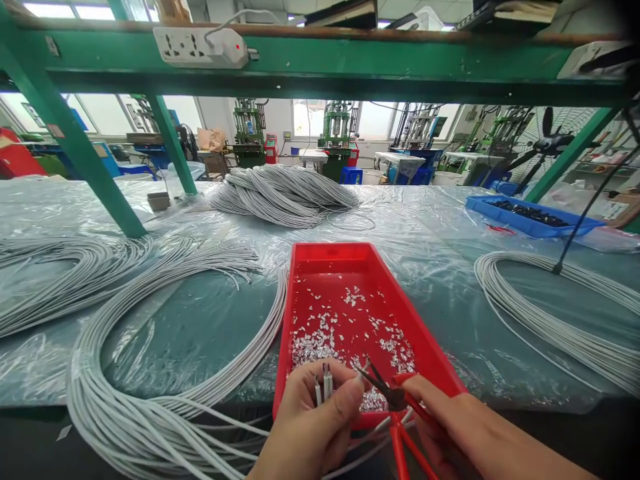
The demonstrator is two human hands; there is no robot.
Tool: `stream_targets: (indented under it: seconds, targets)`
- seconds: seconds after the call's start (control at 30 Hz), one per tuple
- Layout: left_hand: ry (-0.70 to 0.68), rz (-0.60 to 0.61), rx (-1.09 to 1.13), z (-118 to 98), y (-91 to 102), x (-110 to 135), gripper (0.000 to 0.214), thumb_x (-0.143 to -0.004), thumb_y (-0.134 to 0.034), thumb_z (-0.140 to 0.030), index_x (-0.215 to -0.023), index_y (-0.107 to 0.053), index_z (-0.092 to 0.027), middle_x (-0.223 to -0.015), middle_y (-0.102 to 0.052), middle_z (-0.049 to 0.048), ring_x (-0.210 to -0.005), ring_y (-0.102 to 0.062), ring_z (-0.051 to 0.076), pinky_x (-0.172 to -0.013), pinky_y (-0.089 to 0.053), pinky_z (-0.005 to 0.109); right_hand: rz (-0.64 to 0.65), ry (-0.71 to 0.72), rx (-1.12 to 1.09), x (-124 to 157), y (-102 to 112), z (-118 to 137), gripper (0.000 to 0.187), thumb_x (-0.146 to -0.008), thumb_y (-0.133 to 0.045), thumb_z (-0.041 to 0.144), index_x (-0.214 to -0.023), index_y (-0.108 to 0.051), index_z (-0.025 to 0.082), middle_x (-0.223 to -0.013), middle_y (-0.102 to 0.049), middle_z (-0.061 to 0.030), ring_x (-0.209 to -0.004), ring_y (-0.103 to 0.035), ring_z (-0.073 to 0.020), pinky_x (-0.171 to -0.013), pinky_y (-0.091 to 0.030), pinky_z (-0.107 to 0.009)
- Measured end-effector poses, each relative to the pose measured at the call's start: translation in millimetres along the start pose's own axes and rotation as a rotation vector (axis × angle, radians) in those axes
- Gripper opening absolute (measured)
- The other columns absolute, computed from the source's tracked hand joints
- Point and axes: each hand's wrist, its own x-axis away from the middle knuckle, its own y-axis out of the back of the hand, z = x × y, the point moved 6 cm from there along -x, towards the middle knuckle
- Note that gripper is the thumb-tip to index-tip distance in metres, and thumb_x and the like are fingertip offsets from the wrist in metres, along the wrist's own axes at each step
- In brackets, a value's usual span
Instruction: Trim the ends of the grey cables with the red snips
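Note:
My left hand [320,417] is closed on several white cables [327,387] whose stripped, dark-tipped ends stick up above the fingers. One cable end is pinched between thumb and forefinger. At that end are the narrow jaws of a pair of red-handled pliers [400,433], which my right hand [450,420] grips from the right. Whether the jaws touch the wire is too small to tell. Beneath both hands stands a red tray [425,333], with many small silvery scraps [313,347] scattered over its floor. The cables' lower parts are hidden behind my left hand.
A coiled bundle of white cables [90,373] lies left of the tray, another coil [520,320] at right. Further back are a big cable heap [280,193] and a blue tray [530,223] with black parts. A green shelf frame [350,60] spans above the table.

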Motion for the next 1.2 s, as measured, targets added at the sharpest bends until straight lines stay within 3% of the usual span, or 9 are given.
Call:
stream_targets:
  seconds: [0.13,0.23,0.5,0.6,0.7,0.87,0.97,1.07,1.2]
  targets:
    - [0.042,0.021,0.014,-0.2,2.3,2.0,0.05,-0.065,-0.077,-0.052,-0.072,-0.046,-0.014,-0.041,-0.033,-0.0094,-0.033,-0.02,-0.002,-0.035,-0.013,0.01,-0.115,0.172,0.115,4.4,5.7,4.6,0.092,-0.071,-0.064,0.053,-0.15,-0.021,0.034,-0.125,-0.056,-0.0146,-0.106,-0.06,-0.0369,-0.083,-0.053,-0.049]
    - [0.04,0.022,0.019,-1.6,2.0,2.7,0.049,-0.065,-0.078,-0.051,-0.07,-0.047,-0.013,-0.042,-0.031,-0.0094,-0.034,-0.019,-0.002,-0.035,-0.013,0.01,-0.087,0.14,0.13,8.7,6.6,0.1,0.091,-0.071,-0.064,0.057,-0.149,-0.027,0.029,-0.119,-0.058,-0.0168,-0.096,-0.063,-0.0344,-0.078,-0.055,-0.043]
    - [0.045,-0.038,0.019,1.0,1.3,3.2,0.048,-0.062,-0.08,-0.051,-0.072,-0.052,-0.012,-0.042,-0.029,-0.0099,-0.035,-0.018,-0.002,-0.037,-0.011,0.012,0.004,0.043,0.163,10.4,19.9,17.8,0.084,-0.075,-0.058,0.06,-0.147,-0.035,0.023,-0.112,-0.061,-0.0183,-0.089,-0.063,-0.0328,-0.081,-0.053,-0.046]
    - [-0.013,-0.135,-0.021,3.9,6.1,2.4,0.051,-0.058,-0.08,-0.054,-0.073,-0.057,-0.012,-0.045,-0.031,-0.0087,-0.038,-0.022,-0.001,-0.04,-0.015,0.012,0.072,0.013,0.153,7.0,24.4,25.9,0.081,-0.079,-0.054,0.06,-0.147,-0.035,0.021,-0.108,-0.062,-0.0182,-0.086,-0.064,-0.0312,-0.081,-0.053,-0.045]
    - [-0.138,-0.261,-0.118,2.4,13.3,1.3,0.052,-0.056,-0.08,-0.057,-0.071,-0.061,-0.011,-0.052,-0.039,-0.005,-0.045,-0.033,0.001,-0.044,-0.024,0.013,0.133,0.003,0.101,3.6,27.4,31.1,0.067,-0.09,-0.042,0.054,-0.149,-0.032,0.024,-0.121,-0.059,-0.0162,-0.102,-0.061,-0.031,-0.088,-0.051,-0.044]
    - [-0.368,-0.221,-0.201,-8.6,9.2,-1.5,0.038,-0.062,-0.081,-0.046,-0.062,-0.065,-0.012,-0.06,-0.052,-0.0002,-0.054,-0.042,0.004,-0.054,-0.032,0.017,0.173,0.022,0.061,1.1,30.8,35.4,0.058,-0.094,-0.038,0.048,-0.149,-0.028,0.033,-0.134,-0.052,-0.0103,-0.118,-0.053,-0.0303,-0.097,-0.046,-0.045]
    - [-0.341,-0.289,-0.194,-9.3,11.4,0.2,0.043,-0.057,-0.083,-0.047,-0.061,-0.06,-0.01,-0.055,-0.046,-0.0037,-0.046,-0.035,0.001,-0.047,-0.026,0.015,0.194,0.027,0.048,0.1,35.4,41.5,0.051,-0.092,-0.041,0.047,-0.14,-0.041,0.029,-0.13,-0.055,-0.0117,-0.114,-0.056,-0.0295,-0.091,-0.05,-0.04]
    - [-0.254,-0.21,-0.114,-4.6,10.2,-0.3,0.048,-0.058,-0.082,-0.049,-0.064,-0.056,-0.009,-0.05,-0.043,-0.0054,-0.037,-0.031,-0.002,-0.039,-0.019,0.012,0.22,0.042,0.06,-0.8,40.1,47.5,0.039,-0.092,-0.042,0.045,-0.123,-0.055,0.025,-0.12,-0.061,-0.0124,-0.101,-0.062,-0.0277,-0.076,-0.054,-0.034]
    - [-0.185,0.112,0.0,1.3,5.2,-6.1,0.035,-0.076,-0.073,-0.042,-0.073,-0.063,-0.009,-0.054,-0.05,-0.0022,-0.037,-0.039,-0.002,-0.04,-0.027,0.009,0.219,0.046,0.078,-4.2,43.2,47.2,0.035,-0.091,-0.041,0.044,-0.118,-0.054,0.026,-0.121,-0.06,-0.0118,-0.1,-0.061,-0.0278,-0.074,-0.053,-0.035]
